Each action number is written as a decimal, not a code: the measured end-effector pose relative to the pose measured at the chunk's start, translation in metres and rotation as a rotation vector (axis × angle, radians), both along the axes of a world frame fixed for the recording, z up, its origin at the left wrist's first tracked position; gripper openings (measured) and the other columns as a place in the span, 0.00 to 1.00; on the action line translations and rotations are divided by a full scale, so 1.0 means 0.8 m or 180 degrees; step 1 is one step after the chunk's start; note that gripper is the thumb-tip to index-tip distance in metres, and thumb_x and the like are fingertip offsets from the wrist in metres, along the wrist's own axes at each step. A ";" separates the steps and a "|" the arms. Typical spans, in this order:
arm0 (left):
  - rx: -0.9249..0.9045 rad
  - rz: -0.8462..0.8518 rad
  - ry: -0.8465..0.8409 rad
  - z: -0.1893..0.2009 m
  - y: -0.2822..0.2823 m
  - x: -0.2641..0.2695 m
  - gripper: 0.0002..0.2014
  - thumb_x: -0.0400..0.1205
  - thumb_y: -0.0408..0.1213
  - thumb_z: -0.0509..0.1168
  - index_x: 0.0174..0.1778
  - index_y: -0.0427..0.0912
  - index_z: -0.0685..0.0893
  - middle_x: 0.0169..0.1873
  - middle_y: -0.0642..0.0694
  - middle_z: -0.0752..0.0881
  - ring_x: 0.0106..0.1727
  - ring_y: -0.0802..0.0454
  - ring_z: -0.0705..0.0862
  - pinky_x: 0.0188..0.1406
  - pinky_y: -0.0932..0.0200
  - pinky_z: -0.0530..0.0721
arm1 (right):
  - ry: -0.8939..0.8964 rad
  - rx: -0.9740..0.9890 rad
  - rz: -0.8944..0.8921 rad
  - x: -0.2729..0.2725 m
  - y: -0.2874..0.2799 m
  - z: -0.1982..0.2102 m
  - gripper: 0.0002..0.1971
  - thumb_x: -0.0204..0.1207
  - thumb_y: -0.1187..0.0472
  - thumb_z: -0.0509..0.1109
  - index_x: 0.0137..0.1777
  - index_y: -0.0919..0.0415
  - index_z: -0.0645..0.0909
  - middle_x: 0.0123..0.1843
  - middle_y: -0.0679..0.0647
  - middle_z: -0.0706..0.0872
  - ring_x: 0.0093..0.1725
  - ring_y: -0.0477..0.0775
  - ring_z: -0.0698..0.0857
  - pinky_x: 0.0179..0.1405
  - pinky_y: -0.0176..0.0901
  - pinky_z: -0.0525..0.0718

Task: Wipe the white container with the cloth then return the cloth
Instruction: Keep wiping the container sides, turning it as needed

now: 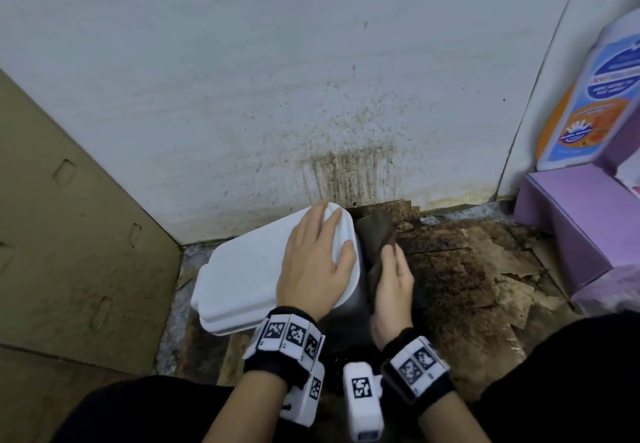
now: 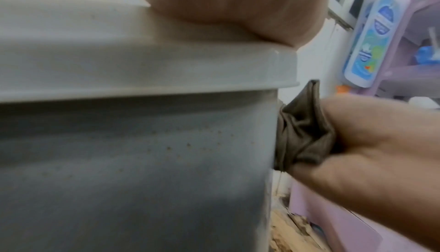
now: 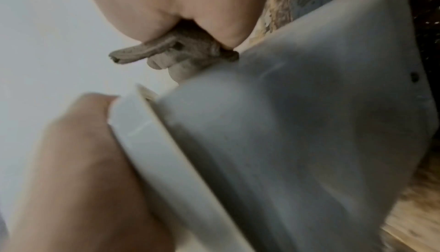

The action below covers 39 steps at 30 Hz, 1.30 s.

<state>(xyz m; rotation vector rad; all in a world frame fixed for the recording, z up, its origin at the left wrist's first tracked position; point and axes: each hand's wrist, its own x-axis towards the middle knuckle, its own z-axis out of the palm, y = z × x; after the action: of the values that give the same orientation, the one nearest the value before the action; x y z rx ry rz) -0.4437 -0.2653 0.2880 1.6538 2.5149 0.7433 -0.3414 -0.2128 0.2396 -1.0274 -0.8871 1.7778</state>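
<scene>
Cloth (image 1: 375, 234), half-hidden, gripped by right hand (image 1: 393, 290); left hand (image 1: 317, 262) flat on container (image 1: 242, 276).

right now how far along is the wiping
Midway. The left hand rests flat on the container lid, steadying it. The right hand presses the cloth against the container's side. Brown specks show on another side in the left wrist view, so wiping remains. Returning the cloth is not yet done.
</scene>
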 end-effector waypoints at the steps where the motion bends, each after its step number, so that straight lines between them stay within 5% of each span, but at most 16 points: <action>1: -0.0043 -0.0037 0.0034 -0.001 0.009 0.012 0.31 0.85 0.54 0.44 0.85 0.50 0.66 0.87 0.52 0.59 0.87 0.54 0.55 0.87 0.53 0.55 | 0.0110 -0.0157 -0.0040 0.010 0.011 0.006 0.20 0.89 0.51 0.61 0.80 0.47 0.72 0.76 0.46 0.80 0.72 0.46 0.80 0.78 0.54 0.76; 10: -0.0329 -0.0439 -0.0153 -0.022 0.080 0.105 0.41 0.77 0.49 0.32 0.88 0.37 0.56 0.88 0.43 0.57 0.89 0.48 0.53 0.88 0.54 0.47 | -0.0425 -0.0036 0.0122 0.091 0.074 0.007 0.28 0.88 0.51 0.61 0.86 0.52 0.62 0.84 0.47 0.69 0.80 0.48 0.71 0.80 0.51 0.72; 14: -0.0445 -0.0472 -0.0314 -0.035 0.098 0.127 0.42 0.77 0.50 0.31 0.89 0.39 0.54 0.89 0.44 0.55 0.89 0.49 0.52 0.88 0.54 0.46 | -0.0671 0.0138 0.0139 0.111 0.084 0.004 0.24 0.89 0.55 0.59 0.84 0.57 0.66 0.75 0.45 0.74 0.72 0.43 0.73 0.66 0.37 0.74; 17: -0.0330 -0.0620 -0.1085 -0.024 0.103 0.128 0.30 0.88 0.40 0.41 0.89 0.43 0.50 0.89 0.48 0.53 0.89 0.54 0.50 0.86 0.62 0.45 | -0.0752 0.0221 0.0116 0.118 0.090 -0.002 0.25 0.89 0.56 0.60 0.85 0.58 0.64 0.82 0.49 0.70 0.78 0.46 0.71 0.73 0.41 0.71; 20: 0.0058 -0.0664 -0.1906 -0.006 0.087 0.112 0.28 0.91 0.32 0.50 0.89 0.48 0.56 0.88 0.56 0.55 0.87 0.63 0.51 0.83 0.69 0.48 | -0.0868 0.0410 0.0136 0.120 0.088 0.004 0.23 0.90 0.56 0.59 0.83 0.58 0.66 0.75 0.43 0.74 0.72 0.41 0.72 0.70 0.37 0.70; 23: 0.0327 -0.0538 -0.1483 -0.005 0.050 0.067 0.27 0.90 0.36 0.55 0.87 0.51 0.62 0.87 0.58 0.59 0.87 0.64 0.54 0.86 0.61 0.53 | -0.1115 0.0874 0.0154 0.117 0.085 0.016 0.21 0.90 0.55 0.58 0.81 0.54 0.70 0.66 0.34 0.77 0.67 0.34 0.76 0.66 0.28 0.71; 26: 0.0138 -0.0145 -0.0727 -0.013 -0.001 0.003 0.30 0.87 0.51 0.59 0.85 0.50 0.64 0.85 0.54 0.63 0.86 0.57 0.58 0.87 0.55 0.55 | -0.1530 0.1445 0.0397 0.109 0.083 0.030 0.21 0.90 0.52 0.56 0.81 0.52 0.71 0.72 0.41 0.78 0.71 0.38 0.74 0.64 0.19 0.68; 29: -0.0497 0.0274 -0.0405 -0.021 -0.053 -0.052 0.47 0.76 0.74 0.58 0.87 0.50 0.58 0.87 0.50 0.58 0.87 0.50 0.54 0.87 0.50 0.52 | -0.2173 0.2097 0.0979 0.086 0.072 0.032 0.22 0.90 0.51 0.54 0.82 0.51 0.70 0.78 0.48 0.77 0.79 0.46 0.72 0.77 0.37 0.69; 31: -0.0932 0.0363 -0.0582 -0.029 -0.074 -0.076 0.61 0.66 0.82 0.63 0.88 0.53 0.49 0.88 0.52 0.50 0.89 0.50 0.47 0.87 0.43 0.52 | -0.3173 0.2735 0.1174 0.070 0.061 0.022 0.23 0.91 0.53 0.52 0.84 0.55 0.67 0.86 0.52 0.67 0.87 0.50 0.60 0.85 0.43 0.56; 34: -0.1086 0.0176 -0.1062 -0.037 -0.090 -0.095 0.77 0.51 0.82 0.74 0.88 0.56 0.38 0.88 0.57 0.40 0.88 0.54 0.38 0.86 0.36 0.52 | -0.4160 0.3194 0.1061 0.048 0.042 0.010 0.25 0.90 0.55 0.50 0.85 0.62 0.65 0.87 0.58 0.64 0.87 0.57 0.60 0.85 0.49 0.57; 39: -0.0967 -0.0015 -0.1174 -0.050 -0.105 -0.103 0.82 0.47 0.76 0.78 0.88 0.53 0.33 0.87 0.58 0.34 0.84 0.62 0.33 0.88 0.42 0.47 | -0.4293 0.3476 0.1058 -0.008 -0.002 0.006 0.29 0.87 0.54 0.48 0.84 0.66 0.65 0.85 0.63 0.68 0.85 0.63 0.66 0.82 0.57 0.68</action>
<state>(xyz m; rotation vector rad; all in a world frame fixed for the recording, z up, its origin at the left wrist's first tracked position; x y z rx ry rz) -0.5261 -0.3493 0.2478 1.2890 2.2311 0.5671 -0.3480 -0.2144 0.2446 -1.2087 -2.5303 0.2945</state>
